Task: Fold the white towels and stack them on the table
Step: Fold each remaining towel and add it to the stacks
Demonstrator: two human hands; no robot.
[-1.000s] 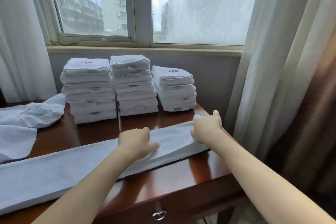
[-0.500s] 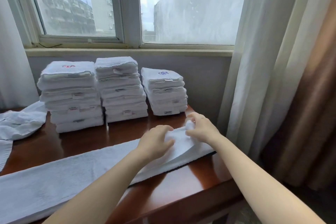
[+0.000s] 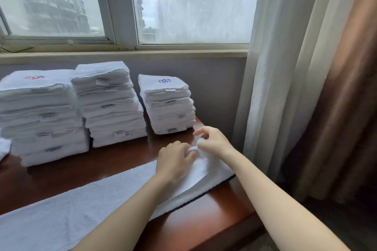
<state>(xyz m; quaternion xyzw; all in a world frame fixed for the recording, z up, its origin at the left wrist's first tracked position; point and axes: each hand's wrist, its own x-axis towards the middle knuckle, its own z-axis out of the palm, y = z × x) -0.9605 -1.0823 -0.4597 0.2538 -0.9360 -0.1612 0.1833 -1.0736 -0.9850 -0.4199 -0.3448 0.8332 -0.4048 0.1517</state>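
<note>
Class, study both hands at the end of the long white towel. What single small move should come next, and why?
Probably lift the gripped end and carry it leftward over the strip: the left hand and right hand both hold the right end of the long towel, bunched, while the rest lies flat along the table.

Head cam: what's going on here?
A person is folding a long white towel laid across the wooden table. The left hand and right hand both pinch its bunched right end, which is slightly raised off the table. Three stacks of folded towels stand behind it under the window. This towel is not yet stacked.
</note>
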